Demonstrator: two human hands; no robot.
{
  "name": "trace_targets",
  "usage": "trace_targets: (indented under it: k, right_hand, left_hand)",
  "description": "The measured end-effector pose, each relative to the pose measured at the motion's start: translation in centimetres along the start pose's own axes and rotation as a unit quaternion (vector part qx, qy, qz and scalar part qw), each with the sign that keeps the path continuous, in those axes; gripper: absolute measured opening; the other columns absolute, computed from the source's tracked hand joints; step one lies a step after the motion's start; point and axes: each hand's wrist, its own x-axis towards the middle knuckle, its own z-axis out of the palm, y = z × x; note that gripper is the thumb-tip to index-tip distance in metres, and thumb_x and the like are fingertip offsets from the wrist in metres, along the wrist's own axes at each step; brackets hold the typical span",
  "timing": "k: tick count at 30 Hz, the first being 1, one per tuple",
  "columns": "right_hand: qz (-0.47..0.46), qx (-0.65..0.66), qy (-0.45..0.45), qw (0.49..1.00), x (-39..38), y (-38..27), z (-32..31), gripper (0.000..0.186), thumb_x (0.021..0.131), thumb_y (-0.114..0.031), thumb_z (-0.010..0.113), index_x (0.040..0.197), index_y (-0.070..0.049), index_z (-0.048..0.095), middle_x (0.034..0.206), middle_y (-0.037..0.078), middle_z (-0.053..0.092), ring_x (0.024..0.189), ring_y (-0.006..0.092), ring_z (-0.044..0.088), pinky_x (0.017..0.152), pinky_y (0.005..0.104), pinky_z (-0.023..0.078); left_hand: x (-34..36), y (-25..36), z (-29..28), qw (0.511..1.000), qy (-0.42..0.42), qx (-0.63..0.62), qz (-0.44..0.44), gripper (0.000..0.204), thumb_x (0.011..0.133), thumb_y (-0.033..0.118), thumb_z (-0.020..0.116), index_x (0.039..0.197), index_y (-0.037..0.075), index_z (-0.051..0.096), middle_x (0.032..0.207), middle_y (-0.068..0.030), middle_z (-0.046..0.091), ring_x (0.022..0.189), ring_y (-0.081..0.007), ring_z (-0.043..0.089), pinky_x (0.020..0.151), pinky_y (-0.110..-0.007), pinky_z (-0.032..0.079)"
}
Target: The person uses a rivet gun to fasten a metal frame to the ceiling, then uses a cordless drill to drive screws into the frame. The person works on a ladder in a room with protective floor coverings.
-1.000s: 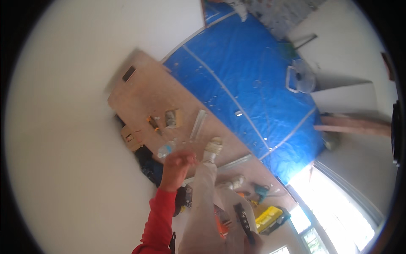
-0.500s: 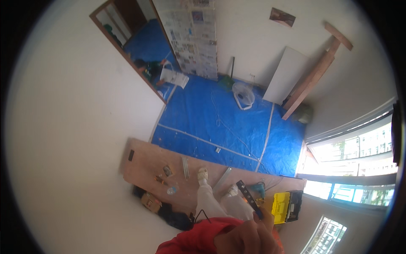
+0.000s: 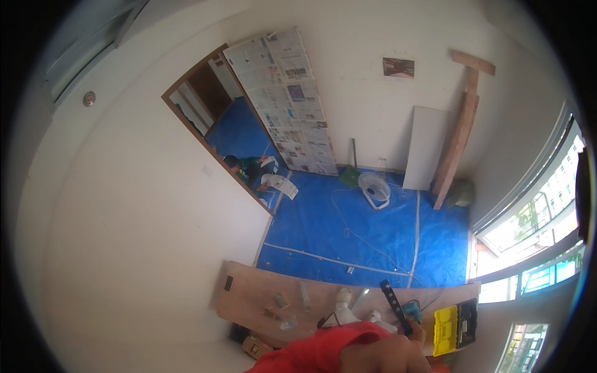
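My left hand [image 3: 387, 353], in a red sleeve [image 3: 311, 352], fills the bottom edge and is closed around a long dark perforated strip [image 3: 393, 304] that points up and away. Below it I see my white shoes [image 3: 343, 297] standing on a plywood board [image 3: 249, 292] laid on the floor. Small bits of hardware [image 3: 281, 302] lie scattered on the board to the left of the shoes. A teal power tool [image 3: 411, 308] lies just right of the strip. My right hand is out of sight.
A yellow and black tool case [image 3: 449, 323] sits at the right. Blue tarp [image 3: 323, 230] covers the floor, with a white fan [image 3: 375, 188] and its cable. A newspaper-covered panel [image 3: 289, 99], a white board [image 3: 425, 146] and wooden planks [image 3: 461, 137] lean on the far wall. An open doorway [image 3: 214, 118] is on the left.
The view has swung and steadied, showing the whole room upright. My hand with the dark strip has stayed low at the bottom edge, larger than half a second ago.
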Motion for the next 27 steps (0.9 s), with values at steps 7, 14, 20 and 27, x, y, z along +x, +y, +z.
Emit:
trace_targets:
  k: [7, 14, 20, 27]
  right_hand:
    - [0.007, -0.034, -0.061, 0.998, 0.0, -1.3, 2.5, 0.033, 0.094, -0.025, 0.066, 0.119, -0.003, 0.069, 0.101, 0.019, 0.073, 0.087, 0.0347, 0.071, 0.080, 0.0434, 0.054]
    - [-0.005, -0.043, -0.062, 0.997, 1.8, -6.4, 5.9, 0.033, 0.097, -0.027, 0.063, 0.122, -0.006, 0.068, 0.106, 0.018, 0.073, 0.092, 0.0347, 0.072, 0.082, 0.0446, 0.055]
    - [-0.011, -0.013, 0.003, 1.000, 0.6, -10.0, 5.2, 0.031, 0.095, -0.027, 0.065, 0.117, -0.007, 0.069, 0.101, 0.019, 0.073, 0.089, 0.0364, 0.071, 0.078, 0.0460, 0.055]
    - [-0.022, 0.045, 0.119, 0.992, -1.5, -13.0, -0.2, 0.025, 0.094, -0.024, 0.066, 0.112, -0.006, 0.071, 0.096, 0.018, 0.073, 0.085, 0.0335, 0.070, 0.074, 0.0455, 0.055]
  left_hand:
    - [1.3, 4.3, 1.1, 0.998, -0.043, 0.033, -0.038, 0.039, 0.087, 0.012, 0.081, 0.119, -0.004, 0.066, 0.109, -0.0200, 0.073, 0.097, -0.0288, 0.073, 0.081, -0.040, 0.058]
    - [2.9, 10.3, 3.3, 0.988, -0.068, 0.113, -0.075, 0.045, 0.087, 0.015, 0.082, 0.123, -0.004, 0.065, 0.113, -0.0206, 0.072, 0.098, -0.0277, 0.072, 0.082, -0.040, 0.057]
    - [5.3, 14.0, 4.4, 0.979, -0.052, 0.187, -0.060, 0.050, 0.086, 0.017, 0.083, 0.127, -0.004, 0.063, 0.117, -0.0211, 0.071, 0.098, -0.0268, 0.072, 0.083, -0.040, 0.057]
    - [8.3, 16.2, 2.9, 0.890, 0.068, 0.449, 0.031, 0.059, 0.086, 0.023, 0.085, 0.133, -0.003, 0.060, 0.121, -0.0210, 0.071, 0.100, -0.0251, 0.071, 0.085, -0.040, 0.056]
